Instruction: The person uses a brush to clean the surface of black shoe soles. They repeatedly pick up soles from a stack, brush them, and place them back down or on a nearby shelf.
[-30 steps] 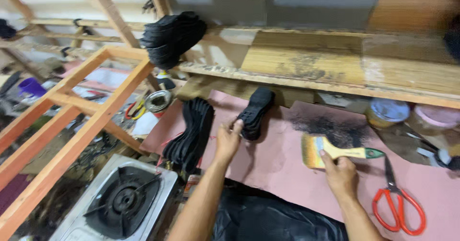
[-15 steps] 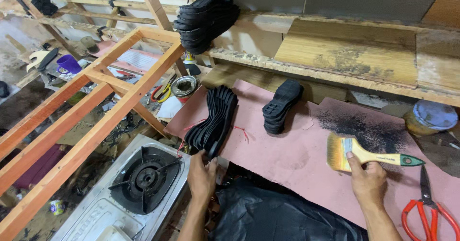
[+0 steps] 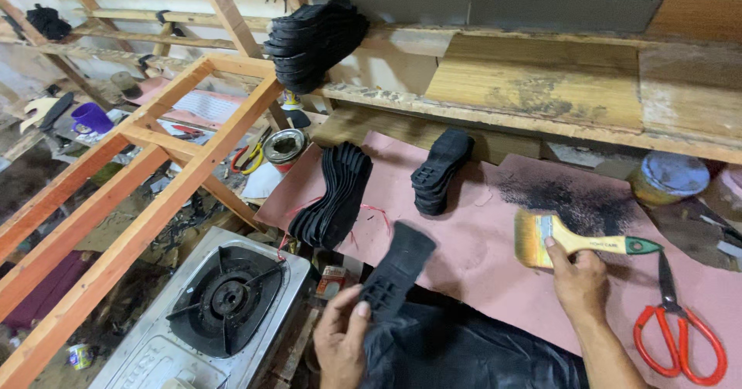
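My left hand [image 3: 340, 343] grips a black rubber shoe sole [image 3: 396, 269] by its lower end, tread side up, over the near edge of the pink sheet [image 3: 471, 258]. My right hand [image 3: 578, 285] holds a flat paintbrush [image 3: 576, 238] with a pale wooden handle and green tip, its bristles resting on the sheet. A row of black soles [image 3: 334, 196] stands on edge to the left. A short stack of soles [image 3: 437, 171] lies further back.
A single-burner gas stove [image 3: 224, 304] sits low at the left beside an orange wooden frame [image 3: 147, 196]. Red-handled scissors [image 3: 680, 335] lie at the right, near a lidded jar [image 3: 668, 176]. A small tin [image 3: 284, 146] and a pile of soles [image 3: 313, 43] sit at the back.
My left hand has come back from beside the row of soles and now holds one sole up near me. The right hand stays on the brush.
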